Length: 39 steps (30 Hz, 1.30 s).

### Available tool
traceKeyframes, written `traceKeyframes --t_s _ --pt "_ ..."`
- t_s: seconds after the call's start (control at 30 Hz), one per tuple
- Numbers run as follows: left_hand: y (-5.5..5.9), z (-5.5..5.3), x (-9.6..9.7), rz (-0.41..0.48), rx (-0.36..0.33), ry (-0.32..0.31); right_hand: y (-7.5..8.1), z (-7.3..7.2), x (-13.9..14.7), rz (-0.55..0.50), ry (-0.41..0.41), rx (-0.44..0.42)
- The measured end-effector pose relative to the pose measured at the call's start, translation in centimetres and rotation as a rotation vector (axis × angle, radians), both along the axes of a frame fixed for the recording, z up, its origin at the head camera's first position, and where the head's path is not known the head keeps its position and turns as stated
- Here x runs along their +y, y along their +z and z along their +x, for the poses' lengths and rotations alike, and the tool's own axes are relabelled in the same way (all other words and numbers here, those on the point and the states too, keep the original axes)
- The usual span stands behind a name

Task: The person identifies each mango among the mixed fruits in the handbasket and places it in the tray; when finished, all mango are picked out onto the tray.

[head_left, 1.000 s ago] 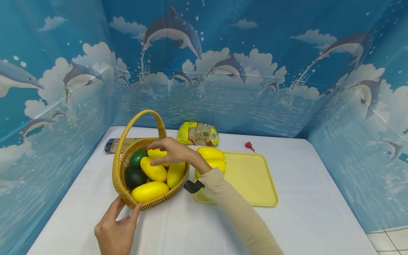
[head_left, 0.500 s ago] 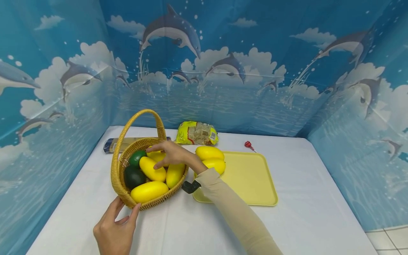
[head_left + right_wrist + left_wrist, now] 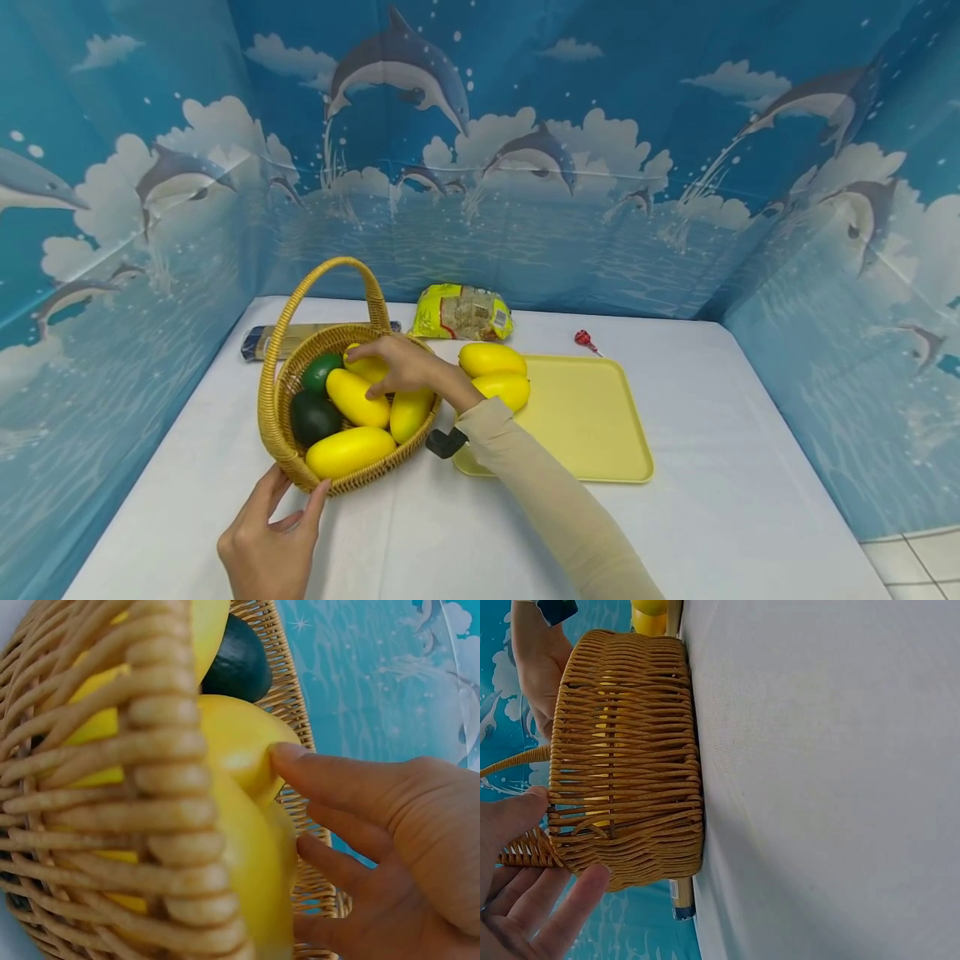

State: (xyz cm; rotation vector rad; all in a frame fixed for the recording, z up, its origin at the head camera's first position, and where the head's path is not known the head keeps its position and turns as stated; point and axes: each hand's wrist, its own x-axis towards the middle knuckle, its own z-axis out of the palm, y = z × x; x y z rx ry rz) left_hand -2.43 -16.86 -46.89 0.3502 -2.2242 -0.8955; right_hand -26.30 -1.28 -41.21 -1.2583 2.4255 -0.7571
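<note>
A wicker basket (image 3: 272, 421) with a tall handle holds several yellow mangoes and two dark green avocados (image 3: 315, 418). My left hand (image 3: 270, 542) grips its near rim, thumb at the rim and fingers along the outer wall in the left wrist view. Inside the basket, my right hand (image 3: 405, 367) curls round the back mango (image 3: 363, 363), which it partly covers. In the right wrist view, the right thumb (image 3: 307, 765) touches the middle mango (image 3: 244, 735), with the fingers behind. How firmly the back mango is held is hidden.
Right of the basket lies a pale yellow tray (image 3: 585, 417), with two mangoes (image 3: 495, 360) at its left side. Behind are a yellow bag (image 3: 462, 312) and a long flat pack (image 3: 258, 342). A red lollipop (image 3: 585, 339) lies beyond the tray. A dolphin-print curtain surrounds the white table.
My right hand has lowered slightly over the back mango, with its thumb and fingers closing in. The left hand has stayed on the basket rim.
</note>
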Motion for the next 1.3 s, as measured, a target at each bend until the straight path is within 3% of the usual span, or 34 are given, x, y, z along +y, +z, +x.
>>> traceKeyframes --t_s 0.27,0.6,1.03,1.3 --pt "0.1 -0.1 0.1 0.009 -0.014 0.008 -0.6 -1.1 0.2 -0.002 0.005 -0.025" --pt "0.3 -0.2 0.1 0.006 -0.011 0.000 0.2 -1.9 -0.1 0.099 -0.011 -0.085" --pt "0.2 -0.1 0.1 0.001 -0.005 -0.004 0.3 -1.4 -1.6 0.248 -0.085 0.002" --pt "0.0 -0.1 -0.1 -0.005 0.001 -0.005 0.0 -1.0 -1.8 0.302 -0.057 0.082"
